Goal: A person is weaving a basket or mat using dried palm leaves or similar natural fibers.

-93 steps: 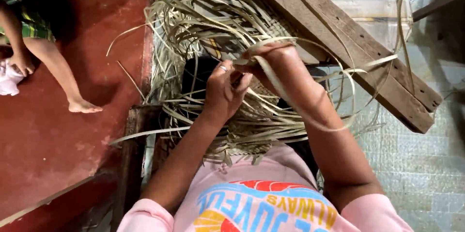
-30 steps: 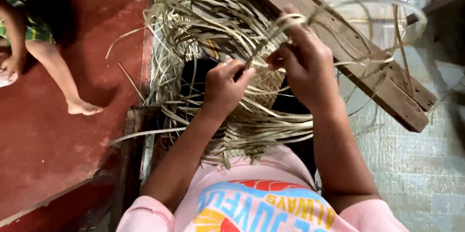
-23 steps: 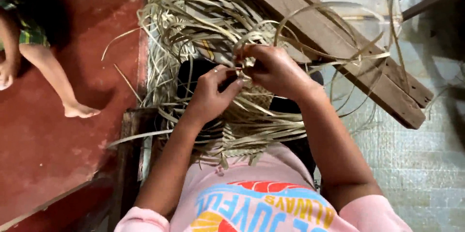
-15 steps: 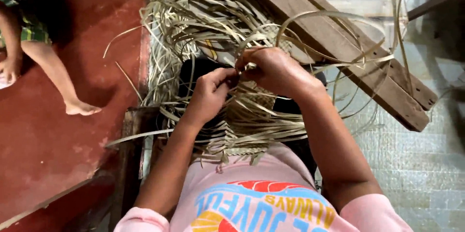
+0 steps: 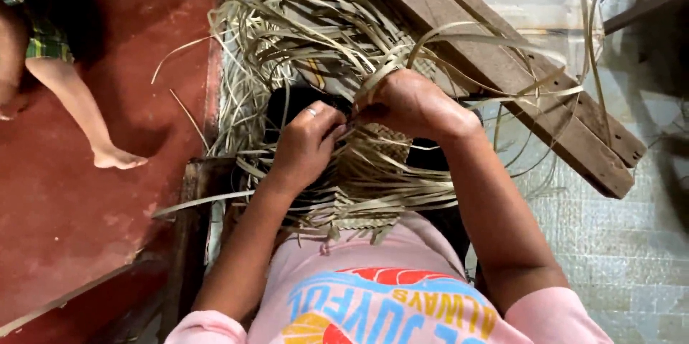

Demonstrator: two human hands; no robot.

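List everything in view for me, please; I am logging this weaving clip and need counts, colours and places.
Woven mat piece: one, pale straw colour, under both hands.
Loose leaf strips: many, pale tan, fanning out above and around the hands.
Wooden plank: one, brown, slanting from top centre to the right.
Red floor: one, dark red, left side.
Another person's leg: one, bare foot on the red floor, upper left.
Pink shirt: one, with a coloured print, bottom centre.
Ring: one, silvery, on the left hand.
Left hand: pinching strips, centre.
Right hand: gripping strips, beside the left.
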